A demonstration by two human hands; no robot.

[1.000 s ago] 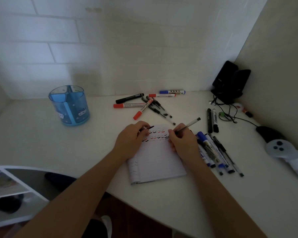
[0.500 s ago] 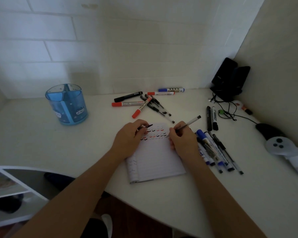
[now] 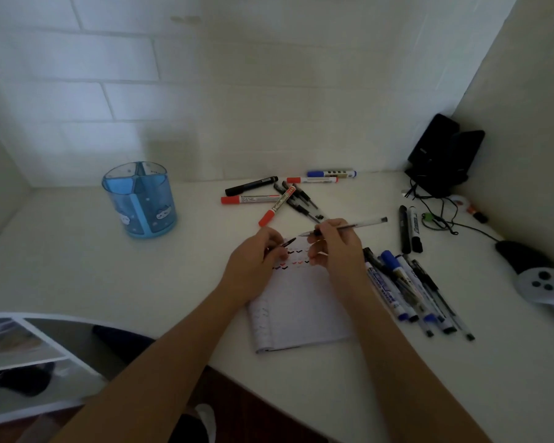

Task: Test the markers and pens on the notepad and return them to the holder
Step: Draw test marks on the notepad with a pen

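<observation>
Just two bare hands here, left hand [image 3: 253, 270] and right hand [image 3: 339, 251], with bare forearms [image 3: 160, 372] running back from the fingers [image 3: 315, 260] right to the frame edge. Way behind the fingers, between the forearms, there's a dark shape [image 3: 186, 431] with a white bit. Maybe clothing or a shoe, can't tell in this light.

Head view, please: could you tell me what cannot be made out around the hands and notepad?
Small dark piece in the left hand: fingers hide most; cap or not, unclear.
Clear-barrelled pen in the right hand: ink colour too dim to tell.
White lined notepad: both hands cover some test marks.
</observation>
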